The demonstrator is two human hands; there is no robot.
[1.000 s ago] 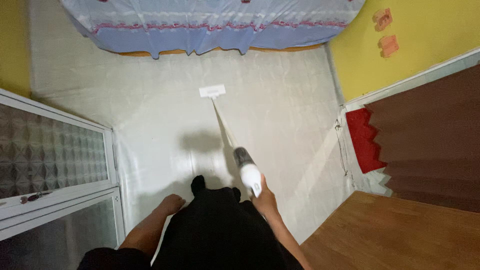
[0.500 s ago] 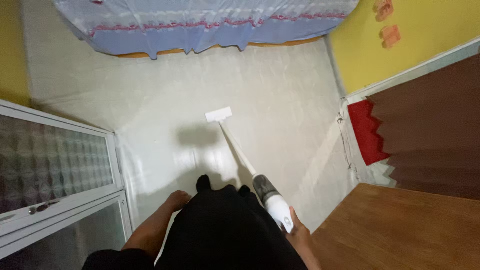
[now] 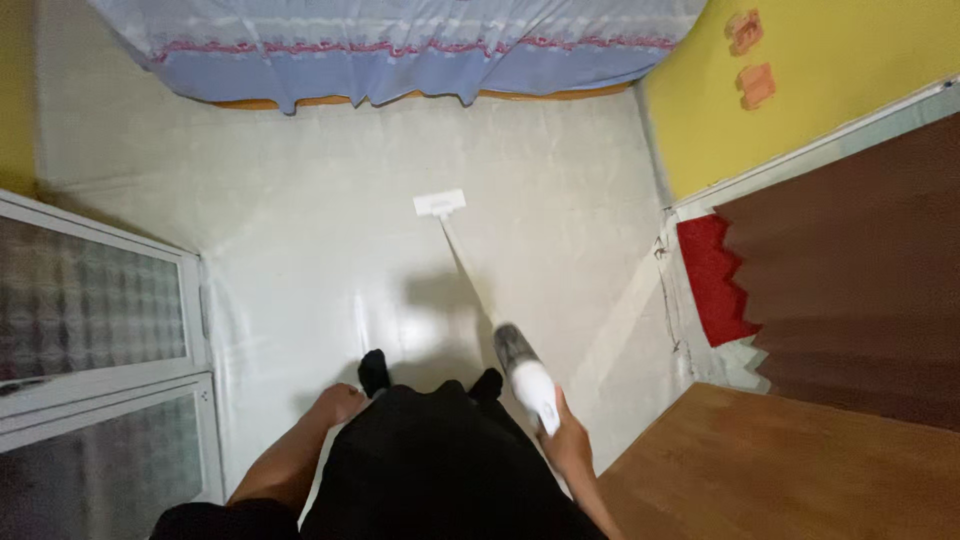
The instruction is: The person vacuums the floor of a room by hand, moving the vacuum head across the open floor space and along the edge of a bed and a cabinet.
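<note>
Head view: right hand (image 3: 568, 447) clamped on stick vacuum (image 3: 527, 380), left hand (image 3: 340, 403) loosely closed, empty; floor head (image 3: 440, 204) pulled back from bed (image 3: 400, 45), stroke returning.

One vacuum (image 3: 500, 320). Two hands: left hand (image 3: 338, 405), right hand (image 3: 568, 447). One bed (image 3: 400, 45). Two orange wall stickers (image 3: 750, 60), right of bed.

Glossy pale floor (image 3: 300, 250), yellow walls (image 3: 830, 90), blue-skirted bed (image 3: 400, 50), frosted-glass door (image 3: 90, 310), wooden surface (image 3: 780, 470).
</note>
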